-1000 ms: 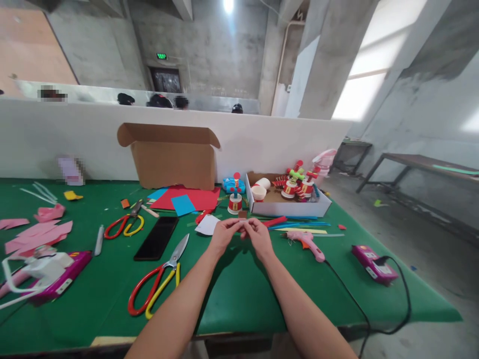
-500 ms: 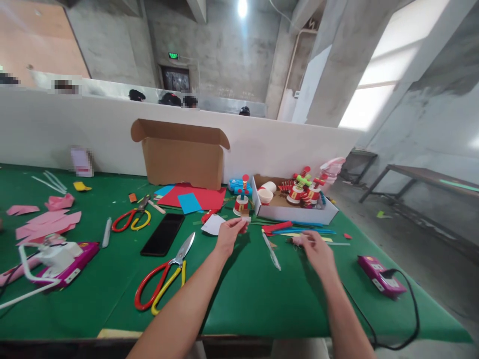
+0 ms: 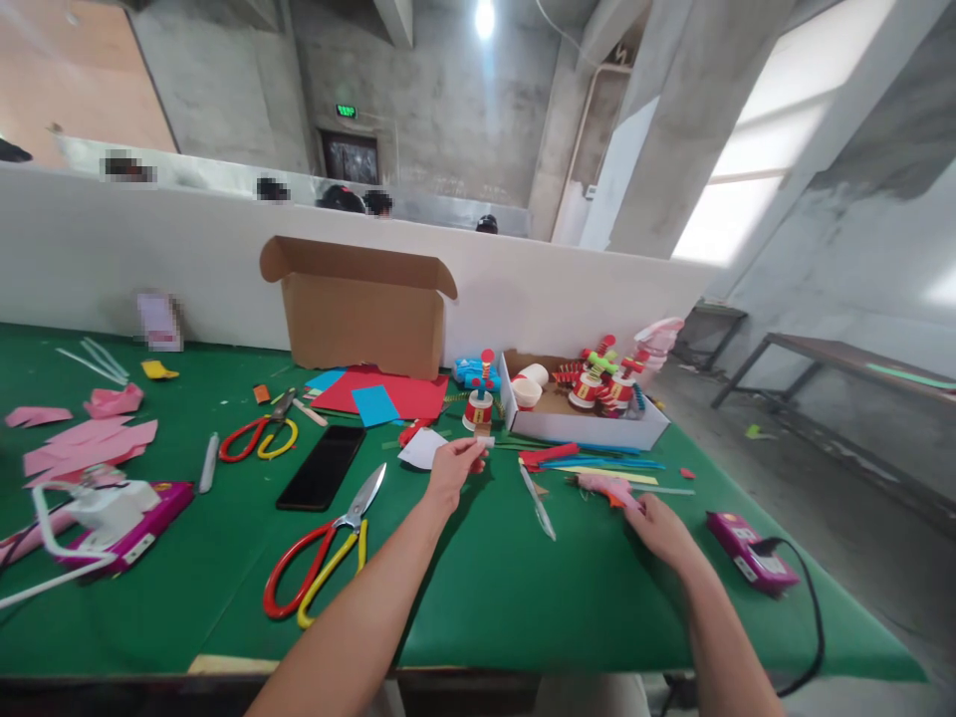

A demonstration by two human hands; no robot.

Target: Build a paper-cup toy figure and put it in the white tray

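My left hand (image 3: 451, 472) is closed in a pinch on a small white-and-brown piece of card (image 3: 485, 439), held just above the table. Close behind it stands a red and white paper-cup figure (image 3: 479, 408) with a round red top. To the right, the fingers of my right hand (image 3: 661, 526) close on the handle end of a pink glue gun (image 3: 603, 485). The gun lies low at the tabletop, its nozzle toward the left and a clear glue stick (image 3: 672, 490) at its rear. A clear pen-like stick (image 3: 539, 508) lies between my hands.
A white box (image 3: 587, 426) holds cups and similar figures. Large scissors (image 3: 329, 558), small scissors (image 3: 261, 436) and a black phone (image 3: 323, 468) lie left. Purple power strips (image 3: 751, 553) with cables sit on both sides. Coloured paper (image 3: 418, 394) and a brown carton (image 3: 362, 319) are behind.
My right hand has moved right and toward me, from the front of the glue gun to its handle, so more of the gun shows. The left hand keeps its pinch on the piece of card.
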